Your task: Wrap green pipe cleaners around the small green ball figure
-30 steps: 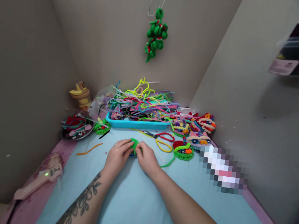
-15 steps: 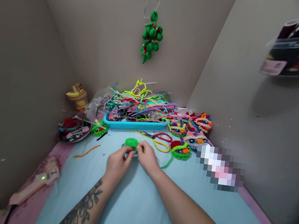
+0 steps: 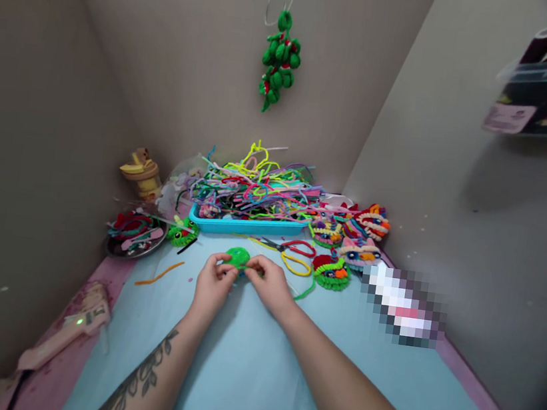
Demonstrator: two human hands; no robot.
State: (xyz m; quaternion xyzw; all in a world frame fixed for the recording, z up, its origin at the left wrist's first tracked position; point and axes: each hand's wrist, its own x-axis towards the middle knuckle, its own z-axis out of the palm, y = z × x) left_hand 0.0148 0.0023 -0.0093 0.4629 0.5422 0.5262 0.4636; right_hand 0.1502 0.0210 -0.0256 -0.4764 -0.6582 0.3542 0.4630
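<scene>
Between my two hands is a round green piece (image 3: 237, 257) that looks made of coiled fuzzy pipe cleaner. My left hand (image 3: 214, 283) is closed, pinching its near left side with thumb and fingers. My right hand (image 3: 270, 285) is closed too, its fingertips pinched at the right edge of the piece; exactly which strand they grip is hidden. A green pipe cleaner (image 3: 306, 291) trails out to the right from behind my right hand. Just beyond that hand lie open scissors (image 3: 297, 256) with one red and one yellow handle.
A blue tray (image 3: 250, 227) heaped with colourful pipe cleaners stands at the back. Several finished fuzzy pieces, one a green and red bird-like face (image 3: 332, 274), lie at right. At left are a metal bowl (image 3: 134, 250), an orange pipe cleaner (image 3: 159, 273) and a pink glue gun (image 3: 70, 333).
The green piece has tilted so its round face shows more, and it has moved slightly left. My left hand's fingers have shifted round its left side.
</scene>
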